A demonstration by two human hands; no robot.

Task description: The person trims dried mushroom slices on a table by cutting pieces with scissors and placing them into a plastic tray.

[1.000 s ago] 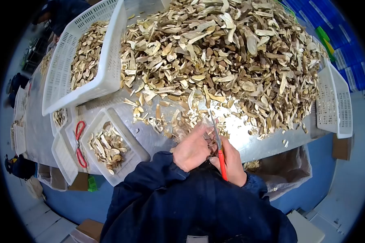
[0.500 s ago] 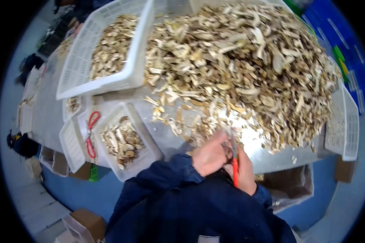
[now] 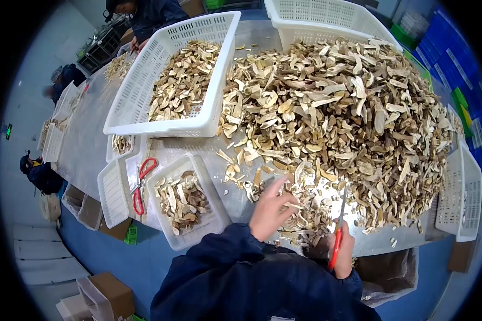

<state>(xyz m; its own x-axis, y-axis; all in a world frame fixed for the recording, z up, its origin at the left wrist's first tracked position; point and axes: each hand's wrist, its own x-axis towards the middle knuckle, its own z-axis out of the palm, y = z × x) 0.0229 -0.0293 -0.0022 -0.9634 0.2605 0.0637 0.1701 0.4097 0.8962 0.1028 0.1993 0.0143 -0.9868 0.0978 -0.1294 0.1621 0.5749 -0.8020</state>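
Right hand curled around scissors

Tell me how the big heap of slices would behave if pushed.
The heap would probably slump and spread rather than move whole, since its slices lie loose. They look thin and dry, so likely light and perhaps brittle.

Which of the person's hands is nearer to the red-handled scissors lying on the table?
Left. The left hand is to the right of the lying scissors, past the white tray; the right hand is farther right, holding other red-handled scissors.
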